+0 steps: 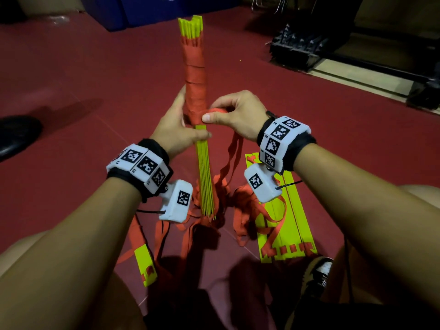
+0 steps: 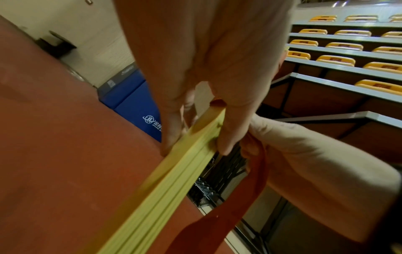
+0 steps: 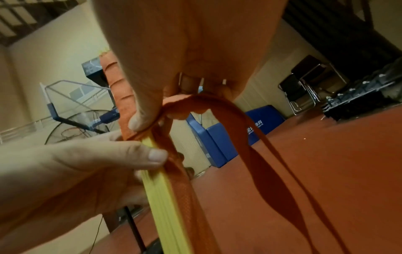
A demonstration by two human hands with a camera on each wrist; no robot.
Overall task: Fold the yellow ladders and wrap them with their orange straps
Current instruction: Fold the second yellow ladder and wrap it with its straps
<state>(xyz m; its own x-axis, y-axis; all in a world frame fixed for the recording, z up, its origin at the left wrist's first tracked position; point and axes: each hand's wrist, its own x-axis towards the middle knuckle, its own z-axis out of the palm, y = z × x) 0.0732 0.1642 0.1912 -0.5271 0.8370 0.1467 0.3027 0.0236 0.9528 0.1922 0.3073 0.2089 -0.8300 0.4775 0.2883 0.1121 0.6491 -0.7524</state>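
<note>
A person, seen from their own head, holds a bundle of folded yellow ladder slats (image 1: 205,177) nearly upright above a dark red floor (image 1: 95,75). The upper half of the bundle is wound tightly in orange strap (image 1: 195,75), with yellow tips showing at the top.

The left hand (image 1: 177,129) has its grip closed round the bundle just below the wrapped part, thumb across the slats. The right hand (image 1: 234,115) pinches the strap against the bundle's lowest wrap with its thumb, fingers curled over a loop of strap; the loose strap (image 3: 245,130) hangs down from that hand.

On the floor below lie tangled orange straps, a second flat ladder (image 1: 289,225) to the right, and another yellow slat (image 1: 145,263) to the left. A black shoe (image 1: 16,136) rests at the far left.
</note>
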